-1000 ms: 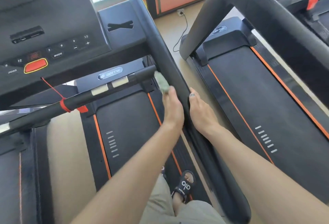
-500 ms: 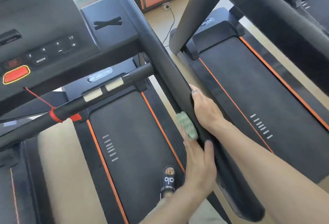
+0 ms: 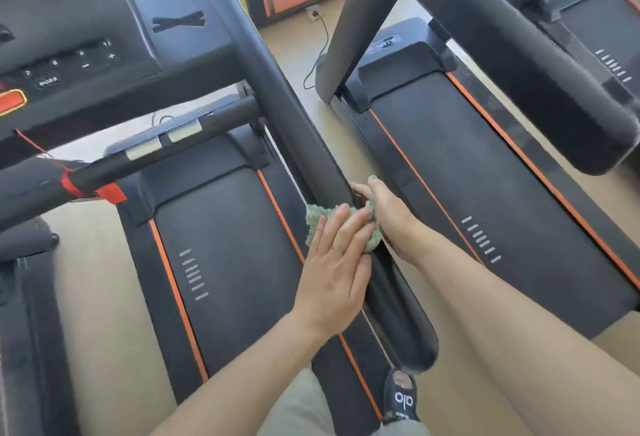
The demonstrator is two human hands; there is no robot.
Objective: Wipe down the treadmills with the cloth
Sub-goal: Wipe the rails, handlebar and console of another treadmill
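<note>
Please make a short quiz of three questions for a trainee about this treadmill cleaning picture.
1. True or false: the green cloth lies on the running belt.
2. Which hand lies flat on the cloth? A) left hand B) right hand
3. Fill in: the cloth is pressed against the treadmill's side ____.

Key: 1 false, it is on the handrail. 2 A. 3 handrail.

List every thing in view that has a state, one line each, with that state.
green cloth: bunched, draped over the handrail, pressed between both hands
left hand: fingers straight, flat on the cloth
right hand: gripping the cloth's far side, thumb up
right handrail: under the cloth
power cable: plugged into the wall socket
red safety clip: hanging at the front bar
sandal: on a foot, on the deck edge
</note>
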